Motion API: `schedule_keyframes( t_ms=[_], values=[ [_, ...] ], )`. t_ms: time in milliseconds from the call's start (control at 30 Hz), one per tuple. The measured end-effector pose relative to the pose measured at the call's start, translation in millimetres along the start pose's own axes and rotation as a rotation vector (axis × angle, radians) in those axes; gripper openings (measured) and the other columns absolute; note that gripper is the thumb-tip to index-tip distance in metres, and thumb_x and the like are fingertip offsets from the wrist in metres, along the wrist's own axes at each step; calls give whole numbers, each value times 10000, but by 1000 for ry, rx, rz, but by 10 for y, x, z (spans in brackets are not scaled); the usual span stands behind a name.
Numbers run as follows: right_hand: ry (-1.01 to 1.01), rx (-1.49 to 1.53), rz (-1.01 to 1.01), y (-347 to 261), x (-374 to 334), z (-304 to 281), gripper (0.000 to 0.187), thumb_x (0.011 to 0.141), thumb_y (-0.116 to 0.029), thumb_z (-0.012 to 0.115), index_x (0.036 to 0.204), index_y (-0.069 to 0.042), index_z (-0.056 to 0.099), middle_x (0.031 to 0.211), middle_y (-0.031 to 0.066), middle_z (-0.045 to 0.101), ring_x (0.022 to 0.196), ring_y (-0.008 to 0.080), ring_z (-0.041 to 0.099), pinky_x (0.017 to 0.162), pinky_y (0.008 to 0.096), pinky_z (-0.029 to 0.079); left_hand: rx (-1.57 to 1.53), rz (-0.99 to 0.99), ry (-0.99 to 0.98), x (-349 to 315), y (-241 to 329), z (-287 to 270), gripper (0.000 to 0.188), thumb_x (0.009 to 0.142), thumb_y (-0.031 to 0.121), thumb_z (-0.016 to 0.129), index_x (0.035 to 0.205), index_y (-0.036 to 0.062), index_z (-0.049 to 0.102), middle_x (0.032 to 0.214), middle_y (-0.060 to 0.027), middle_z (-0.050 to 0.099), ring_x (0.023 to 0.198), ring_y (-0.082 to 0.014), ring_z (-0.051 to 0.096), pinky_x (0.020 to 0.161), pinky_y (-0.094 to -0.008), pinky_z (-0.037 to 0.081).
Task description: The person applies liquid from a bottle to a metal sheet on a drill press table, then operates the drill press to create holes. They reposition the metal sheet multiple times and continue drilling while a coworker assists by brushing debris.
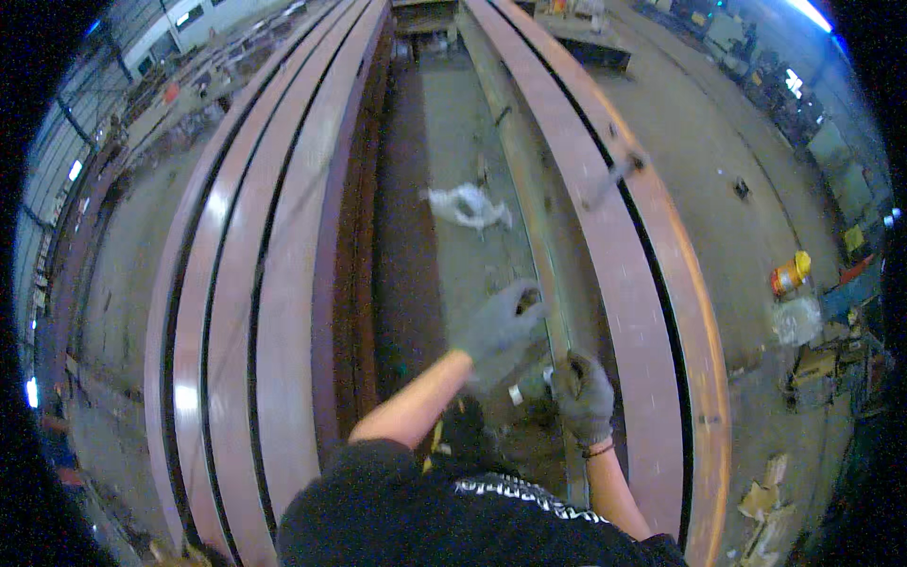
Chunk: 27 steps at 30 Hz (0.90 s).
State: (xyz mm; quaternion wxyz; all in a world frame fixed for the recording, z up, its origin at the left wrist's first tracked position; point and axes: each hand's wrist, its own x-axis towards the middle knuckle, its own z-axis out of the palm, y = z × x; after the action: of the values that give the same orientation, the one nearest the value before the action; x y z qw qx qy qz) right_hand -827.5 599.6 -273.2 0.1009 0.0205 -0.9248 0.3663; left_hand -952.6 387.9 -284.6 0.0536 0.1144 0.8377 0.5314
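My left hand (499, 323), in a grey glove, is held over the gap between the steel beams. Its fingers curl toward the thumb around a small dark patch; I cannot make out whether that is an object. Close to the edge of a narrow beam flange (531, 203), my right hand (584, 397) in a darker grey glove is closed, fingers bent inward. What it grips, if anything, is hidden. A small pale item shows beside its fingers, too blurred to name.
Long reddish-brown beams (288, 378) run along my left, others (642, 359) along my right. A hammer-like tool (612, 183) lies across the right ones. White crumpled plastic (470, 206) is on the floor between. An orange-and-yellow container (792, 274) stands far right.
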Motion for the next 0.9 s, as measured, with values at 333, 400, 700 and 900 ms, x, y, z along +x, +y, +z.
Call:
schedule_keyframes(
  t_ms=[333, 400, 700, 900],
  values=[
    [-460, -264, 688, 1352, 891, 934, 484, 947, -476, 671, 1194, -61, 701, 1078, 191, 746, 980, 374, 720, 847, 471, 564, -3, -448, 103, 544, -425, -1803, 542, 981, 450, 651, 1385, 93, 594, 1369, -200, 653, 1307, -372, 601, 1095, -424, 464],
    [-496, -240, 748, 1493, 1058, 1144, 480, 946, -475, 672, 1183, -59, 703, 1065, 184, 749, 965, 366, 721, 837, 468, 564, 59, -519, 116, 783, -737, -1970, 567, 979, 464, 652, 1403, 94, 579, 1383, -198, 647, 1313, -372, 597, 1098, -425, 462],
    [-572, -71, 820, 1920, 2610, 2513, 468, 942, -470, 676, 1136, -46, 712, 1005, 151, 760, 899, 330, 726, 793, 455, 563, -36, -541, 83, 2417, -1313, -2437, 624, 972, 497, 649, 1410, 58, 571, 1359, -190, 665, 1278, -342, 624, 1089, -416, 466],
    [-487, 147, 459, 1908, 5351, 4071, 462, 939, -467, 679, 1105, -38, 717, 965, 130, 768, 855, 306, 729, 764, 447, 563, -1, -578, 225, 3778, -2281, -2919, 620, 959, 450, 681, 1394, 20, 579, 1332, -195, 681, 1248, -315, 648, 1073, -395, 478]
  ],
)
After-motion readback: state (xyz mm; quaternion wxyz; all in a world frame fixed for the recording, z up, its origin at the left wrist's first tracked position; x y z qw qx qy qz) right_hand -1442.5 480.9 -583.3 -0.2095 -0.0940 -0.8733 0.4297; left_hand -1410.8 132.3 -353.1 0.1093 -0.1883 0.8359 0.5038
